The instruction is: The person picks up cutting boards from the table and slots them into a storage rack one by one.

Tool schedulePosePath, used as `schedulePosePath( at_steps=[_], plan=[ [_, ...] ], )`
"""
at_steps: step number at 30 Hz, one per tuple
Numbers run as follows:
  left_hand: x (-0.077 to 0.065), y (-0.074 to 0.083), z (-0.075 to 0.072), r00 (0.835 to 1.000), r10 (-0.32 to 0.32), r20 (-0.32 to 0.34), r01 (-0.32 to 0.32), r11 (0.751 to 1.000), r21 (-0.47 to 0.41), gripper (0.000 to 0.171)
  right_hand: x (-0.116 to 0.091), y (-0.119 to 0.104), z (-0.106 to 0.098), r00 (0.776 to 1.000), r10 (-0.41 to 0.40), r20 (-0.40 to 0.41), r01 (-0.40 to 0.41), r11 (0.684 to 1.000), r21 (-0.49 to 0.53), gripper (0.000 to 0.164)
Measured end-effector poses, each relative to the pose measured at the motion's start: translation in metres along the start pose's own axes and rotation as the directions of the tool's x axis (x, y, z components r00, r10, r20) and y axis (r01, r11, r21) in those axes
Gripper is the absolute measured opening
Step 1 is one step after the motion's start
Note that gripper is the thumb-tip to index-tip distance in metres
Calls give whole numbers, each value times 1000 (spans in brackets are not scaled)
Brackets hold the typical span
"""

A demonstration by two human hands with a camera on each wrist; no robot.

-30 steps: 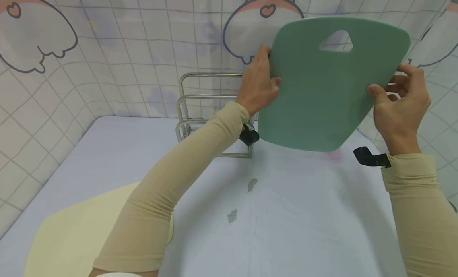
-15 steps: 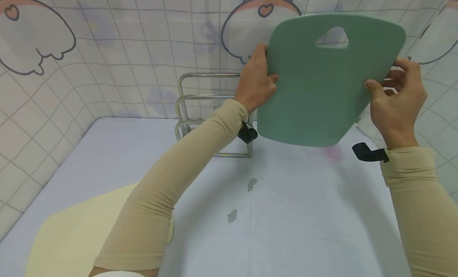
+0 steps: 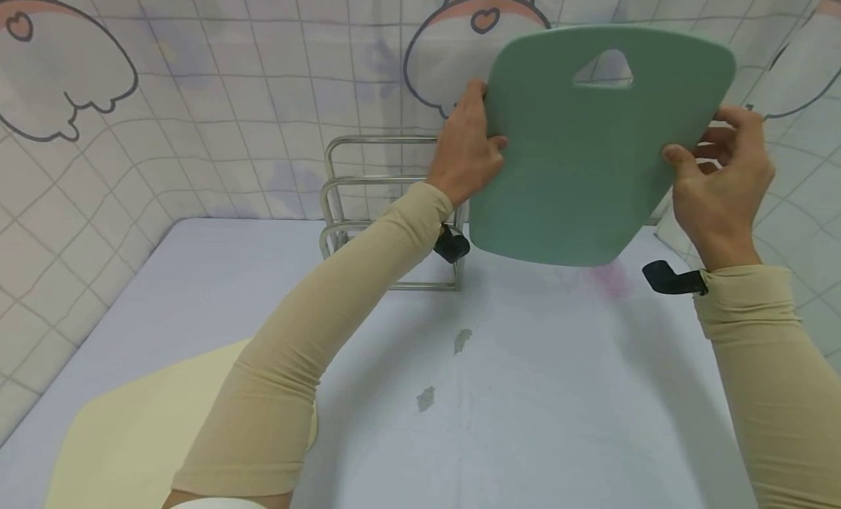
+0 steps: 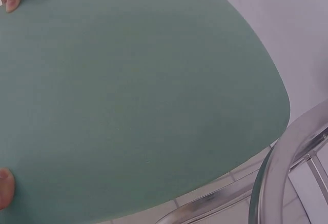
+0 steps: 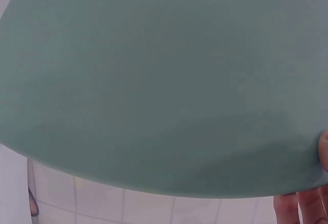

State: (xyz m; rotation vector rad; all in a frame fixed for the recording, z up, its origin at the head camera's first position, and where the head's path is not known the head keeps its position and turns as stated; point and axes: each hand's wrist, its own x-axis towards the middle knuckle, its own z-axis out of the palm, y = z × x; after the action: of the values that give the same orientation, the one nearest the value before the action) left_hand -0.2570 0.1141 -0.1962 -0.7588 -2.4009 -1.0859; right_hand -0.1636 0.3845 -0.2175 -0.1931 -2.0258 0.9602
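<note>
A green cutting board [image 3: 585,158] with a handle hole near its top edge is held up in the air, tilted toward the camera. My left hand [image 3: 466,151] grips its left edge, thumb on the front face and fingers behind. On the opposite edge, my right hand [image 3: 723,180] pinches the board between thumb and fingers. A metal rack [image 3: 384,180] of bent tubes stands on the table just left of the board, partly behind my left forearm. In the left wrist view the board's corner [image 4: 274,106] overlaps the rack's tube [image 4: 287,162].
A yellow cutting board [image 3: 144,414] lies flat at the table's front left, partly under my left forearm in this view. White cloth covers the table [image 3: 558,392], with two grey torn patches and a pink stain. A tile-patterned curtain [image 3: 263,78] with cartoon prints hangs behind.
Both hands have moved the green cutting board slightly left and up. Their grips on it look the same. The rack and the yellow board stay put.
</note>
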Motion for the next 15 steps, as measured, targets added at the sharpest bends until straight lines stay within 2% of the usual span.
schedulePosePath(
  at_steps=[9,15],
  plan=[
    [2,-3,1,1000,0,-4,0,1000,-5,53,-1,-4,4,1000,1,-9,-2,998,-56,44],
    [2,-6,1,1000,2,-10,-2,1000,-17,53,2,-1,6,1000,-15,-10,15,999,-48,44]
  ],
)
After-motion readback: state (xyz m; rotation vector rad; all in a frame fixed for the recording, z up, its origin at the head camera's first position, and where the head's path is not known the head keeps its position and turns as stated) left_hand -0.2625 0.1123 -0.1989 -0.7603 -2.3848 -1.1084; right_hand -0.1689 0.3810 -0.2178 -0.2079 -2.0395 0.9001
